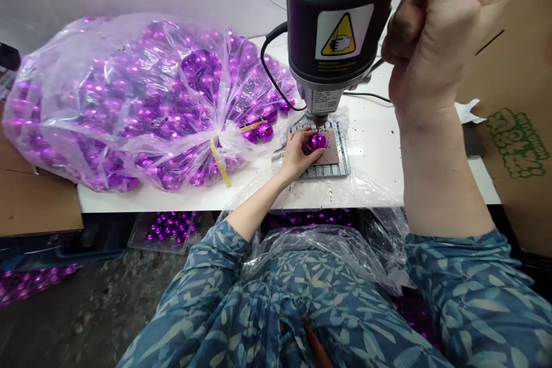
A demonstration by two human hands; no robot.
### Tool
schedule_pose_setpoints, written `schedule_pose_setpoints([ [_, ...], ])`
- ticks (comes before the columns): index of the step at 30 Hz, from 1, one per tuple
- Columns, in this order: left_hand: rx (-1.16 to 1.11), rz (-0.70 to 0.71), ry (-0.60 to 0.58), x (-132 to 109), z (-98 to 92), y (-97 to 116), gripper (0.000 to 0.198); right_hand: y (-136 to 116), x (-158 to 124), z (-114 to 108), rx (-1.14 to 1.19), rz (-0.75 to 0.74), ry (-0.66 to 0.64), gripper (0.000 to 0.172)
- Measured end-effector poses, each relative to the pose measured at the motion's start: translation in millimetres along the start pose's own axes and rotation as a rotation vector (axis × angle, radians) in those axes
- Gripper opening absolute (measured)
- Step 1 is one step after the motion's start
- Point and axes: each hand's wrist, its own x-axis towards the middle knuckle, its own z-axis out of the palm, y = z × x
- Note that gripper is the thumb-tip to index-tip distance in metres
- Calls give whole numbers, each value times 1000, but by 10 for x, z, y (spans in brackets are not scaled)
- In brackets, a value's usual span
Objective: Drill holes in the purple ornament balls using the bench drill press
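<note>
A shiny purple ball (318,142) rests on a brown board (331,152) over the grey base plate. My left hand (297,152) has its thumb and fingers closed around the ball's left side. Right above stands a drill press (340,17) with a yellow hand-warning label; its bit (318,129) points down at the ball's top and seems to touch it. My right hand (440,29) is raised beside the motor housing, fingers curled in a fist around what looks like the press's lever, mostly hidden by the hand and cut off at the frame's top.
A big clear plastic bag (129,103) full of purple balls covers the table's left, tied with a yellow strip (221,164). A cardboard box (513,115) stands at right. Dark crumbs dot the white table (375,144). Below sits a clear tray (166,230) of purple balls.
</note>
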Motion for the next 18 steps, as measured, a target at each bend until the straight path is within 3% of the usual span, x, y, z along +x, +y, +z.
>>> schedule_pose_setpoints([
  [6, -171, -27, -48, 32, 81, -138, 51, 69, 48, 13, 140, -110, 5, 31],
  [8, -192, -29, -35, 31, 88, -145, 52, 98, 29, -6, 163, -131, 0, 40],
  [18, -248, -40, -24, 16, 105, -129, 49, 299, -352, -116, 82, -364, 138, 54],
])
